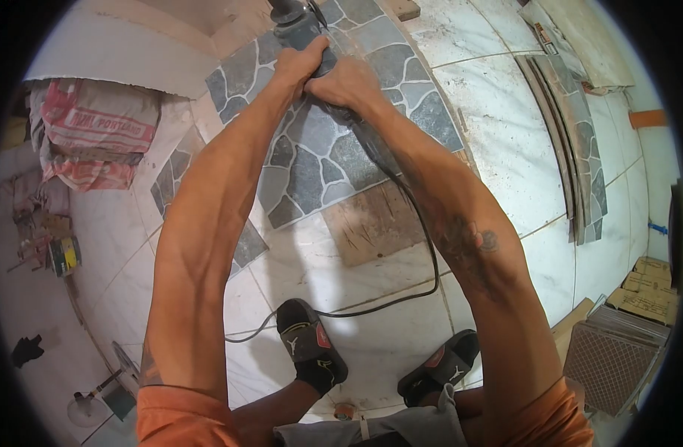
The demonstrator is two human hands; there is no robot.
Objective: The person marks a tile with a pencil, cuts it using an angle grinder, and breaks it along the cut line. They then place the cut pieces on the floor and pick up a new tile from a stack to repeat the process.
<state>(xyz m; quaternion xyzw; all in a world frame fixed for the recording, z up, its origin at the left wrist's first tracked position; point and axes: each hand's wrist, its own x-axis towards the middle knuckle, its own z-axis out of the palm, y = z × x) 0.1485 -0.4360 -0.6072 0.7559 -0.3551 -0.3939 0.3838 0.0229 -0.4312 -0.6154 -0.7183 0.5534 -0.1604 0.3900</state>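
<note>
Both my hands are closed around a dark angle grinder, held over grey stone-patterned tile on the floor. My left hand wraps the body from the left, nearer the tool's head. Just behind it, my right hand grips the rear of the body. The far end of the grinder is cut off by the top of the view, so its disc cannot be made out. From its back a black power cord runs under my right forearm and loops over the floor to my feet.
A scratched brown board lies below the tile. Cement bags are piled at left. Tile strips lie at right, with stacked brown tiles and cardboard boxes near the lower right. My sandalled feet stand close to the cord.
</note>
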